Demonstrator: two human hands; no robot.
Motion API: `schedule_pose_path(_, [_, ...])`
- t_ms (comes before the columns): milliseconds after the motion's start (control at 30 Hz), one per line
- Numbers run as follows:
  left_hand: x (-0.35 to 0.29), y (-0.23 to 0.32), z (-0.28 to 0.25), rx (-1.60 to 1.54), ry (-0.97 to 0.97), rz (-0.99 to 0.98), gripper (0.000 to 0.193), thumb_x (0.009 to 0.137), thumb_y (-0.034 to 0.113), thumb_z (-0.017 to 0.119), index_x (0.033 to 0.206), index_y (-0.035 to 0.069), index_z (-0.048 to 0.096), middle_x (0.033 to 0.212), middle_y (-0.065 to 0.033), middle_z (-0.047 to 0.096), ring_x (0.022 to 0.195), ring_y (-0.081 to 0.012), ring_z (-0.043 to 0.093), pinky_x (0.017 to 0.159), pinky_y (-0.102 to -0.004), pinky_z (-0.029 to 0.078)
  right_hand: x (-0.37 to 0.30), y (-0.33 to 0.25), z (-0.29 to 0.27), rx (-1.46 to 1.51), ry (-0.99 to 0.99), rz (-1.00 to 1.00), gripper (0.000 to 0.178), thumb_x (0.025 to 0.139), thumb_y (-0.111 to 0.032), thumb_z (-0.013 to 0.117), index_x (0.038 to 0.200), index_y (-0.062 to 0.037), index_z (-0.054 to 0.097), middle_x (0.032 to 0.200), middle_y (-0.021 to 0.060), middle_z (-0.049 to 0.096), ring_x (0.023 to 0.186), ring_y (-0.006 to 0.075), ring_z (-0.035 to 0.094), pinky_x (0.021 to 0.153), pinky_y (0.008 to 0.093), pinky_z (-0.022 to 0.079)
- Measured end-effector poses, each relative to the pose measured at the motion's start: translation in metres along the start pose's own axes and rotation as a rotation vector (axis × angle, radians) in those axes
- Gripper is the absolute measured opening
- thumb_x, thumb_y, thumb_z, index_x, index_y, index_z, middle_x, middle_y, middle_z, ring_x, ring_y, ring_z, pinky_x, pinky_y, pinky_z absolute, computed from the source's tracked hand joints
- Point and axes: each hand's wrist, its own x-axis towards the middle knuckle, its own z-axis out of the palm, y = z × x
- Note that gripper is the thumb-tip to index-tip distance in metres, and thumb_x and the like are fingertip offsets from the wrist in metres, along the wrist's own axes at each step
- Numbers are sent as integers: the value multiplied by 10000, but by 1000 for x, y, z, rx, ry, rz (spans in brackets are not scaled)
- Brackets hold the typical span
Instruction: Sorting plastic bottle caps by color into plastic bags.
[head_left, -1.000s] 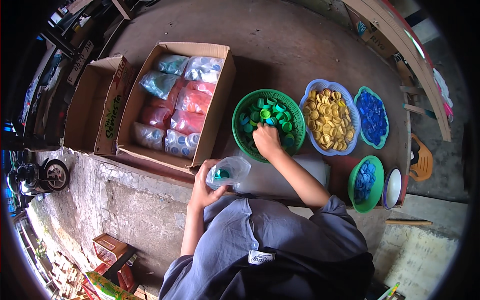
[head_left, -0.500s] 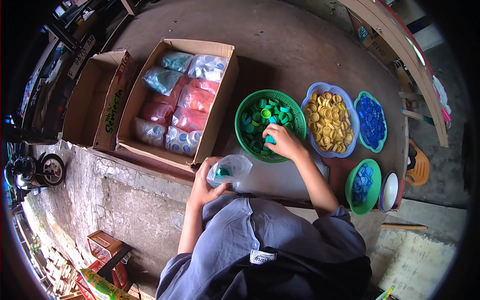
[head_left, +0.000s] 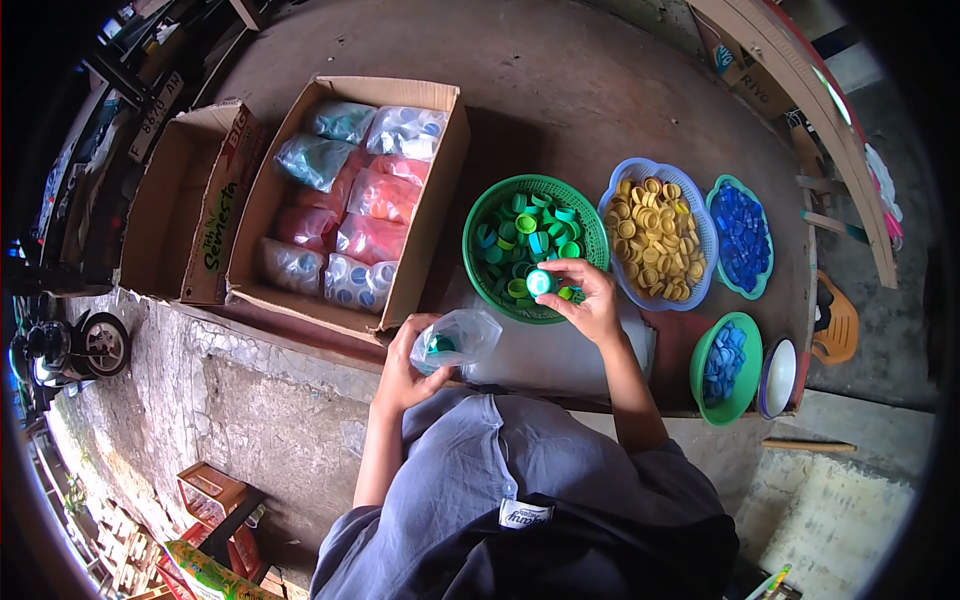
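My left hand [head_left: 405,368] grips a clear plastic bag [head_left: 472,338] by its side, with its mouth spread. Inside the bag lie green bottle caps [head_left: 440,344]. Over the near rim of a green woven basket [head_left: 478,272], my right hand [head_left: 590,303] pinches a teal bottle cap [head_left: 541,283] between thumb and fingers. Loose green caps [head_left: 527,224] in several shades fill that basket. A flat stack of clear plastic [head_left: 540,352] lies on the table below the basket, partly behind my right forearm.
A cardboard box [head_left: 440,170] with bagged caps stands left, beside another open box [head_left: 160,225]. To the right are a lilac basket of yellow caps [head_left: 655,245], a teal tray of dark blue caps [head_left: 740,240], a green bowl [head_left: 746,385] of blue pieces and a white bowl [head_left: 780,380].
My right hand has risen out of the green caps and come slightly toward me, with the teal cap now in its fingers. My left hand keeps the bag in nearly the same place.
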Motion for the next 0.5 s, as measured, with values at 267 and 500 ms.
schedule_pose_path(267, [-1, 1, 1, -3, -5, -9, 527, 641, 237, 723, 1052, -14, 511, 1018, -167, 566, 935, -296, 580, 827, -358, 454, 0, -12, 0, 98, 94, -130, 416, 654, -96, 803, 1009, -13, 604, 989, 94, 663, 883, 173, 647, 752, 277, 525])
schedule_pose_path(500, [-1, 0, 2, 7, 21, 21, 538, 655, 258, 714, 1060, -31, 508, 946, -131, 577, 875, -218, 570, 795, -322, 443, -3, -5, -7, -267, 52, -132, 418, 631, -130, 808, 991, -47, 612, 949, 70, 669, 833, 200, 656, 732, 304, 524])
